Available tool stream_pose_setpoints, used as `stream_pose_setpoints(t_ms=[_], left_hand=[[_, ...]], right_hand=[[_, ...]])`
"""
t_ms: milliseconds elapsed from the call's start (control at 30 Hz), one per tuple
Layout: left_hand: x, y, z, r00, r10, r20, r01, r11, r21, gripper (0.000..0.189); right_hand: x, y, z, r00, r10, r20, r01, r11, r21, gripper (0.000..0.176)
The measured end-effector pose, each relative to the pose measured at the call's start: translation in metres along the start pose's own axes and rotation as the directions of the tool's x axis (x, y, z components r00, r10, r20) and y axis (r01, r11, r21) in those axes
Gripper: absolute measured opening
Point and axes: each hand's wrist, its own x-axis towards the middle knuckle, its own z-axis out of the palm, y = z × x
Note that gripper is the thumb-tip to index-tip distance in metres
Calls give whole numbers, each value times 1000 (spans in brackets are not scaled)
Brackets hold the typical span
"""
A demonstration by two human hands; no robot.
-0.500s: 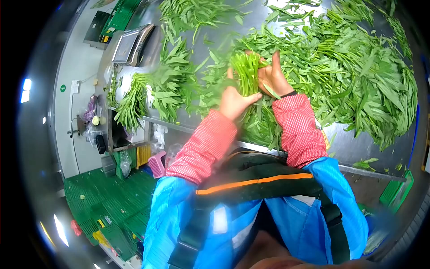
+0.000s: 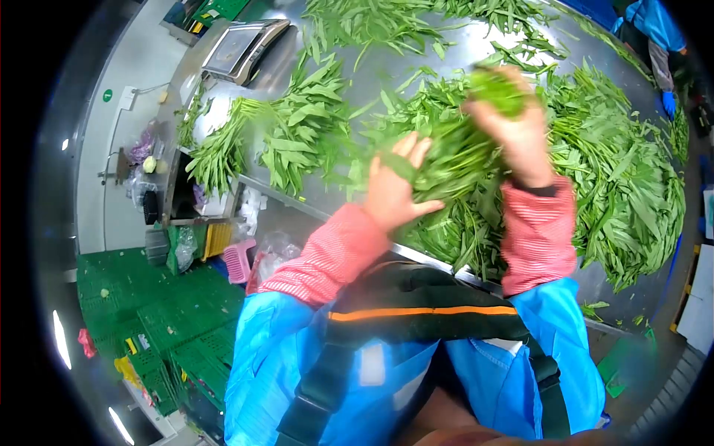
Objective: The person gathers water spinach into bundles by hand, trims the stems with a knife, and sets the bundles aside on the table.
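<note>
My right hand (image 2: 517, 126) is wrapped round the stem end of a bunch of leafy greens (image 2: 461, 160), whose leaves trail down and to the left. The cut stems are blurred. Against the leafy side of the bunch lies my left hand (image 2: 394, 182), fingers spread and thumb apart. Under and beside both hands are loose greens (image 2: 424, 108) on the metal table (image 2: 357, 82). A large pile of greens (image 2: 617, 171) lies to the right.
A scale (image 2: 244, 50) stands at the back left, with laid-out greens (image 2: 301, 123) in front of it. Green crates (image 2: 149, 297) and a pink basket (image 2: 239, 260) are at the lower left. Another person (image 2: 654, 30) stands at the upper right.
My right hand has moved up and right and now grips the bunch's stem end. My left hand has left the stems and spread against the leaves. The view has shifted slightly.
</note>
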Motion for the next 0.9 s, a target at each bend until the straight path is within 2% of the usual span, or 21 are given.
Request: stream_pose_setpoints(t_ms=[67,100,133,167,200,233,300,333,367,400,433,467,500,533,567,600,700,733,800,833,900], left_hand=[[-10,-38,-6,998,17,56,-19,999,33,99],[-12,-53,-20,931,-45,362,2,993,119,86],[-11,-66,-34,774,-128,620,-10,977,214,75],[-6,-78,-45,754,-115,647,-29,978,207,66],[1,-91,-56,733,-106,672,-46,978,204,59],[11,-102,-65,717,-102,690,-56,978,202,55],[29,-120,-88,754,89,651,148,943,-299,57],[36,-122,-108,734,120,669,244,872,-425,62],[43,-123,-127,713,152,685,343,776,-529,66],[47,-119,-138,771,105,628,145,931,-334,66],[50,-115,-144,828,76,555,-37,996,-81,65],[51,-114,-148,879,64,473,-178,964,199,65],[50,-118,-150,893,93,440,-190,965,182,65],[55,-112,-172,858,88,506,-103,995,2,67],[56,-125,-164,942,198,272,-101,938,-332,74],[58,-139,-158,976,218,-2,-174,771,-612,86],[82,-151,-160,922,217,-320,-348,827,-442,128],[87,-150,-152,899,221,-379,-385,811,-441,128],[93,-149,-151,936,148,-319,-259,903,-343,123],[98,-158,-139,893,114,-435,-273,906,-323,102],[105,-178,-137,962,8,-273,-138,877,-460,84]], right_hand=[[23,-43,-38,932,-353,87,341,931,129,39],[39,-51,-57,964,-265,23,264,963,48,39],[60,-58,-67,982,-184,-50,183,983,-27,40],[76,-45,-59,947,-288,-145,205,885,-418,40],[81,-37,-50,944,-322,-77,208,758,-618,40],[84,-41,-34,924,-379,-51,259,720,-644,41],[92,-49,0,870,-493,5,413,725,-550,45],[103,-48,9,887,-458,-55,398,821,-409,44],[106,-43,18,893,-443,-76,358,802,-478,44],[110,-39,29,895,-437,-95,321,777,-542,43],[109,-42,47,830,-557,6,395,581,-711,44],[107,-45,66,821,-570,41,429,567,-703,46],[108,-43,79,804,-592,45,434,534,-726,47],[110,-40,91,788,-613,47,436,502,-747,48],[110,-40,102,807,-587,55,439,535,-722,49],[110,-38,117,834,-551,30,440,630,-639,49],[104,-38,176,893,-449,18,431,845,-316,51],[104,-37,190,927,-374,33,372,902,-219,52],[108,-32,224,971,-230,-67,236,965,111,51],[115,-29,227,986,-168,-16,168,977,128,49],[132,-10,239,990,-134,-41,139,972,189,46]])
